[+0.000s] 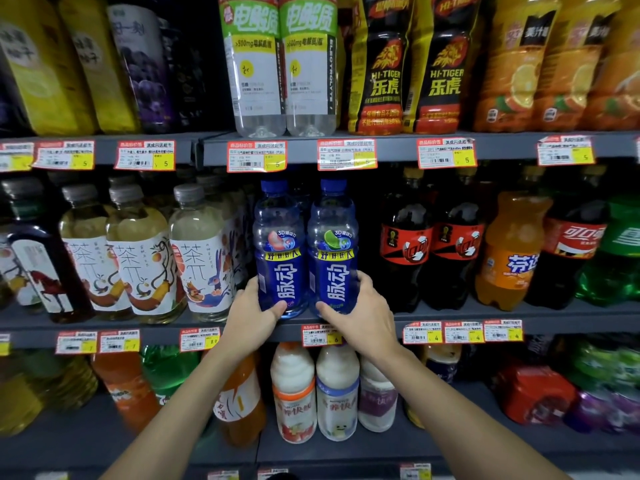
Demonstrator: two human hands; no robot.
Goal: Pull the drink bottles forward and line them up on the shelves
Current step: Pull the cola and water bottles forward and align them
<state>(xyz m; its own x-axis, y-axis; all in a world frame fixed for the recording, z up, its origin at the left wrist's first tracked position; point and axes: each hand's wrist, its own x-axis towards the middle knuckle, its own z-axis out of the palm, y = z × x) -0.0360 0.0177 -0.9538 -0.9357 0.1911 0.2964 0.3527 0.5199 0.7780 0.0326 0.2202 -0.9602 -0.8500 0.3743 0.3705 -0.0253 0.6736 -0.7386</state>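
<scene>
Two blue drink bottles stand side by side at the front edge of the middle shelf. My left hand grips the lower part of the left blue bottle. My right hand grips the lower part of the right blue bottle. Both bottles are upright, touching each other, labels facing me. More blue bottles show dimly behind them.
Tea bottles stand left of the blue pair, dark cola bottles to the right with a gap between. Clear electrolyte bottles sit on the shelf above, milky drink bottles below. Price tags line the shelf edges.
</scene>
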